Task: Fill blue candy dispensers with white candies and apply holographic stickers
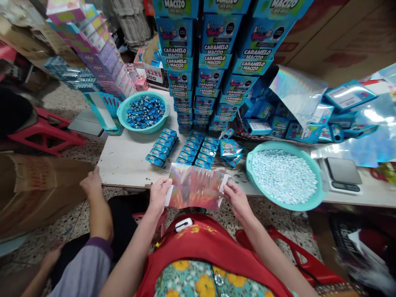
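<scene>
Between my two hands a shiny, see-through iridescent plastic bag (195, 187) is stretched flat over my lap, just off the table's front edge. My left hand (159, 194) pinches its left end. At the right end, by a white strip, my right hand (236, 199) grips the same bag. Just beyond it, rows of small blue boxes (187, 149) stand on the white table (123, 165). A few blue boxes (229, 149) lie in a loose pile to the right of those rows.
Tall stacks of blue cartons (206, 78) rise at the back. A turquoise basin (140, 128) holds blue metallic pieces; another basin (250, 173) holds pale candies beside a scale (343, 171). Loose boxes (278, 123) heap at right. A co-worker's hand (92, 181) rests at the table's left corner.
</scene>
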Tool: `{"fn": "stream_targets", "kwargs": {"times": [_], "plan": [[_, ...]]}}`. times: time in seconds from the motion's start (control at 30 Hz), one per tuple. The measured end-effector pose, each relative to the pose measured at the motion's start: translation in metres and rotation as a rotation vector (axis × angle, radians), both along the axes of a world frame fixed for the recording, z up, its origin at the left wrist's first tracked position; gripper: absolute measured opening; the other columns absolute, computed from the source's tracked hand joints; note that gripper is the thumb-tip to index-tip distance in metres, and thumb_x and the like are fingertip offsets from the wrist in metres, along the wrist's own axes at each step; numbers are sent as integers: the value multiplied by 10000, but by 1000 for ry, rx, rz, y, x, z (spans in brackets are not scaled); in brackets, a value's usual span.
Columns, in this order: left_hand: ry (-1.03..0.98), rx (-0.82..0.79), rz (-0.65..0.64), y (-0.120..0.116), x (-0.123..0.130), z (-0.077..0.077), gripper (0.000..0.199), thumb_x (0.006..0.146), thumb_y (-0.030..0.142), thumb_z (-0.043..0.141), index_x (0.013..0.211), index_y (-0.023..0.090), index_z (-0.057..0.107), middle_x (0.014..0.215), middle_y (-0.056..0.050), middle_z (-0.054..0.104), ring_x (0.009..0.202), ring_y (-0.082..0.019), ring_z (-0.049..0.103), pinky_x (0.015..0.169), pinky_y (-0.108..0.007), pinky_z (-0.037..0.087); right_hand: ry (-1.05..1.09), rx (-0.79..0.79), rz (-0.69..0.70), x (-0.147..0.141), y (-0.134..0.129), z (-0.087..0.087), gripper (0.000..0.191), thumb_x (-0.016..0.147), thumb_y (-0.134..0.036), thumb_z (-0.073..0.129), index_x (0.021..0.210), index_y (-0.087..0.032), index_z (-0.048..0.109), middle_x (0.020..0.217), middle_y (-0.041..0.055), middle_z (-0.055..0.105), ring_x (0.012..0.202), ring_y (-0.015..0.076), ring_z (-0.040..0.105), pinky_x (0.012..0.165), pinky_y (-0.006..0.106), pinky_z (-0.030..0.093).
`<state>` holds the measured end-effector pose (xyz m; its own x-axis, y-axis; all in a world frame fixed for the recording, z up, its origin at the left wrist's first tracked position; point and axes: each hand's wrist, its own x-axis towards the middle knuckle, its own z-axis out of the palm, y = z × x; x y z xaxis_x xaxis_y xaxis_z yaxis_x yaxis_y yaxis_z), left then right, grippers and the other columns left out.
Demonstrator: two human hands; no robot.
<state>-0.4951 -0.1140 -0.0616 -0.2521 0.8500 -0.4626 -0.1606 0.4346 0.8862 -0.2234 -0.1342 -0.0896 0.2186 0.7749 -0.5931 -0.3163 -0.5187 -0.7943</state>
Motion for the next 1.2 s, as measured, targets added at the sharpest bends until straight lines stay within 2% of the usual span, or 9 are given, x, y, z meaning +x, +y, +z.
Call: {"fn": "stream_targets", "kwargs": {"times": [0.2,0.37,0.5,0.6,0.67,0.87,1.0,1.1,1.2], "plan": [[58,79,-24,-3,1,-2,328,690,438,718,763,138,607,610,36,549,518,-63,440,496,-179,331,-94,178,-82,17,-2,-1,295,658,-442,759,733,-179,648,663,-22,615,582,112,521,595,241,432],[111,192,-35,-5,-4,-9,236,676,330,738,808,151,658,718,9,625,651,-98,536,632,-208,420,-258,367,-57,31,-4,20,190,753,-369,691,704,-191,643,697,-4,622,677,138,550,677,269,448],[71,278,8,2,-4,2,174,647,257,742,774,167,665,831,-28,683,809,-172,619,780,-291,466,-332,621,142,43,-8,58,46,726,-198,699,699,-235,696,879,33,684,882,200,613,811,355,477],[11,409,36,14,-2,19,95,649,218,715,661,169,634,1055,-60,677,1035,-245,600,902,-368,451,-350,825,352,47,-10,83,223,721,-78,628,633,-267,706,950,32,695,1052,243,586,923,435,442],[5,467,57,23,0,28,108,638,181,710,620,170,604,1168,-48,637,1128,-262,558,950,-390,432,-378,869,392,47,-10,89,291,712,-29,586,619,-276,708,1044,21,678,1139,252,541,973,459,409],[11,525,22,39,2,37,130,645,204,706,622,177,582,1208,-53,611,1148,-281,543,963,-423,420,-354,811,327,45,-9,80,311,693,-12,555,625,-274,707,1260,-9,577,1239,250,471,1039,478,364],[154,471,-72,35,1,38,135,663,281,721,707,182,640,1198,-72,600,1134,-261,540,948,-374,417,-412,693,283,46,-6,74,96,720,-169,681,726,-258,717,1040,33,695,1160,261,547,1036,482,368],[222,265,-230,31,1,37,218,668,352,740,734,160,660,830,-37,648,810,-175,598,745,-276,458,-420,432,192,41,1,69,126,746,-334,701,747,-210,677,744,20,699,782,206,649,796,369,498],[201,102,-218,28,-1,33,285,682,409,733,741,144,648,642,23,578,592,-99,501,579,-207,394,-220,253,150,31,12,62,284,741,-446,689,869,-196,643,691,7,669,579,152,582,562,266,453]]}}
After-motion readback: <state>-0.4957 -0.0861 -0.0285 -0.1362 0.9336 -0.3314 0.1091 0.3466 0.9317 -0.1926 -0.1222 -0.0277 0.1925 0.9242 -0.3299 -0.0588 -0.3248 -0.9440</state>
